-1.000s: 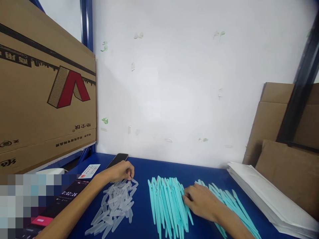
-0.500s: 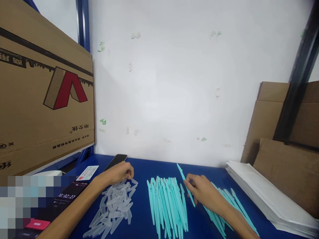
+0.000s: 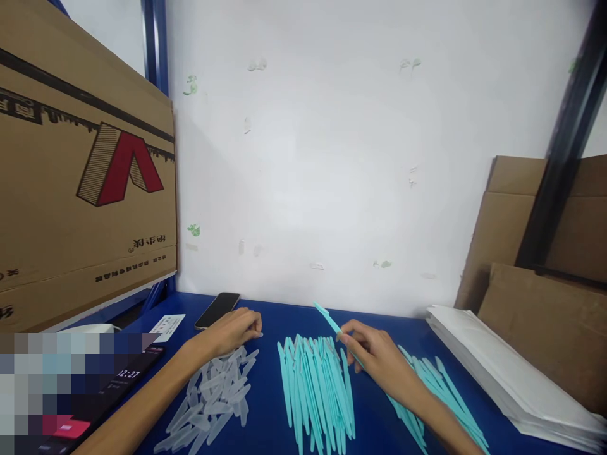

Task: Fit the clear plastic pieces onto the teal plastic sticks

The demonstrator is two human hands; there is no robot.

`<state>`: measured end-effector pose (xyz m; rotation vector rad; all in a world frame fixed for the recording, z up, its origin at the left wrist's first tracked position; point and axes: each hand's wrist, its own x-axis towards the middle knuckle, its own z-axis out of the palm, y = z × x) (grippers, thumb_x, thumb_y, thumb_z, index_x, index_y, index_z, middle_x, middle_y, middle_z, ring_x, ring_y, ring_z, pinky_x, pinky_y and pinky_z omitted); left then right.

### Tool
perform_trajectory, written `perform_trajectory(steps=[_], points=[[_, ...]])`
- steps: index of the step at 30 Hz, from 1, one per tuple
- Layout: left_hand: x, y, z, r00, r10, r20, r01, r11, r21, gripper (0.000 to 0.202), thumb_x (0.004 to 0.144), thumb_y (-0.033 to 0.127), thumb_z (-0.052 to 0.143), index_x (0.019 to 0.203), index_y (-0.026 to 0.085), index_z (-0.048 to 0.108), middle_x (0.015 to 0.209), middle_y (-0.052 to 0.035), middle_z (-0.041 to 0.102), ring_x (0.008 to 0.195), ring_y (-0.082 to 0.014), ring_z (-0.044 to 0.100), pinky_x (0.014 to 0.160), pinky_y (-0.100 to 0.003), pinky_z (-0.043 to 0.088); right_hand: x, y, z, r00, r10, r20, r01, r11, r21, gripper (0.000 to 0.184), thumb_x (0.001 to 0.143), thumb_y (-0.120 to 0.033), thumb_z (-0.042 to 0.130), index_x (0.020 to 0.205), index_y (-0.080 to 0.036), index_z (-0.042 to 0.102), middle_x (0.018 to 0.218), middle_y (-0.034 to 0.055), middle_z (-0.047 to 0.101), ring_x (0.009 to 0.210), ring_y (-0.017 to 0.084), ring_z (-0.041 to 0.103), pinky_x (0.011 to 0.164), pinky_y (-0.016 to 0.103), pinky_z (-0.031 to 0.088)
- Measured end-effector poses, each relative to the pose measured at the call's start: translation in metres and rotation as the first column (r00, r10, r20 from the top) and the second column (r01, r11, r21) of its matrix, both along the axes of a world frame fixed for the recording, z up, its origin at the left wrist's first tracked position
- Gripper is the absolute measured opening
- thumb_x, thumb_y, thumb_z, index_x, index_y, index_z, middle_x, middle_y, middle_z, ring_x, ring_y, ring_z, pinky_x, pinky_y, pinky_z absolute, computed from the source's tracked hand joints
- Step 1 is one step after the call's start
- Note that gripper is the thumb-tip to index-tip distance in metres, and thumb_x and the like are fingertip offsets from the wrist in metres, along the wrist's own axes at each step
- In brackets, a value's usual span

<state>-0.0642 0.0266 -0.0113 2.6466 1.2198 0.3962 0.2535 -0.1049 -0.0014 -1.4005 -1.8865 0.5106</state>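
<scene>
You face a brightly lit, patch-marked white wall point(image 3: 303, 158) behind a flat blue tabletop point(image 3: 266, 392), with a glossy blue metal post point(image 3: 155, 50) at your left.

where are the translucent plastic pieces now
In the head view, the translucent plastic pieces lie at lower left, just below the left hand and left of the nearer turquoise pile.

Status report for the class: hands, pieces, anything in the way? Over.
Right hand: holding one turquoise stick, slanted. Left hand: pinching a translucent piece, only its tip showing. Turquoise pile lying between the two forearms; no obstruction seen. Over.
</scene>
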Motion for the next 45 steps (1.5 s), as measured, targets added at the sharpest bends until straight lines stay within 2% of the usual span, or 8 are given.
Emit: perform_trajectory(steps=[5,8,12,20,32,39,42,45], points=[[0.013,-0.010,0.004,0.974,-0.042,0.221,0.016,0.993,0.119,0.036,0.099,0.040,0.041,0.125,0.025,0.060,0.119,-0.0087,0.064,0.108,-0.0264,0.058,0.089,-0.036,0.044,-0.004,0.000,0.003,1.000,-0.017,-0.016,0.017,1.000,0.012,0.032,0.096,-0.048,0.046,0.091,-0.023,0.066,0.070,-0.0003,0.068,0.063,0.016,0.064,0.058,0.024,0.044],[0.031,-0.021,0.004,0.882,-0.048,0.470,0.063,0.998,-0.017,0.033,0.096,0.047,0.047,0.112,0.023,0.064,0.097,-0.0058,0.068,0.087,-0.0222,0.064,0.077,-0.033,0.048,-0.004,0.001,0.003,1.000,-0.029,0.003,0.028,0.998,0.048,0.029,0.094,-0.045,0.051,0.088,-0.023,0.069,0.069,-0.0003,0.067,0.065,0.016,0.062,0.059,0.025,0.043],[0.051,-0.030,0.000,0.643,0.020,0.766,0.263,0.933,-0.245,0.029,0.090,0.046,0.061,0.097,0.018,0.060,0.080,-0.0037,0.067,0.078,-0.0192,0.066,0.069,-0.029,0.050,-0.003,0.001,0.001,0.999,-0.029,-0.016,0.030,0.998,0.064,0.023,0.090,-0.045,0.059,0.092,-0.025,0.072,0.090,0.0016,0.070,0.068,0.015,0.062,0.061,0.024,0.047],[0.059,-0.043,0.002,0.491,0.222,0.843,0.361,0.828,-0.428,0.034,0.081,0.043,0.074,0.089,0.014,0.059,0.089,-0.0111,0.073,0.088,-0.0225,0.070,0.076,-0.032,0.054,-0.006,-0.004,0.004,0.995,-0.053,-0.089,0.065,0.988,0.143,0.029,0.094,-0.046,0.053,0.092,-0.025,0.073,0.094,0.0015,0.072,0.058,0.013,0.062,0.057,0.023,0.049],[0.064,-0.052,-0.001,0.430,0.312,0.847,0.511,0.690,-0.513,0.025,0.084,0.034,0.075,0.089,0.014,0.060,0.091,-0.0096,0.074,0.095,-0.0214,0.071,0.087,-0.032,0.055,-0.012,-0.006,0.000,0.984,-0.060,-0.166,0.095,0.973,0.212,0.029,0.094,-0.047,0.054,0.094,-0.024,0.072,0.093,0.0009,0.072,0.054,0.012,0.057,0.054,0.024,0.049],[0.064,-0.054,-0.002,0.381,0.306,0.872,0.524,0.707,-0.476,0.024,0.084,0.034,0.074,0.088,0.015,0.060,0.092,-0.0092,0.075,0.098,-0.0210,0.070,0.087,-0.029,0.054,-0.014,-0.003,-0.003,0.974,-0.055,-0.219,0.101,0.973,0.206,0.031,0.094,-0.048,0.054,0.093,-0.022,0.072,0.085,0.0015,0.071,0.051,0.011,0.052,0.050,0.024,0.047],[0.066,-0.056,-0.002,0.425,0.255,0.868,0.508,0.727,-0.462,0.026,0.083,0.036,0.075,0.087,0.015,0.059,0.088,-0.0092,0.075,0.096,-0.0226,0.071,0.084,-0.031,0.055,-0.017,-0.002,-0.005,0.973,-0.022,-0.232,0.066,0.981,0.183,0.032,0.094,-0.048,0.054,0.096,-0.022,0.073,0.090,0.0025,0.072,0.050,0.011,0.054,0.050,0.024,0.049],[0.065,-0.054,0.000,0.527,0.135,0.839,0.446,0.796,-0.409,0.030,0.084,0.042,0.072,0.089,0.014,0.061,0.081,-0.0088,0.074,0.077,-0.0214,0.073,0.061,-0.025,0.054,-0.018,-0.003,-0.008,0.969,-0.026,-0.247,0.064,0.987,0.149,0.034,0.092,-0.049,0.056,0.101,-0.023,0.075,0.090,0.0032,0.074,0.050,0.012,0.057,0.051,0.024,0.051]])
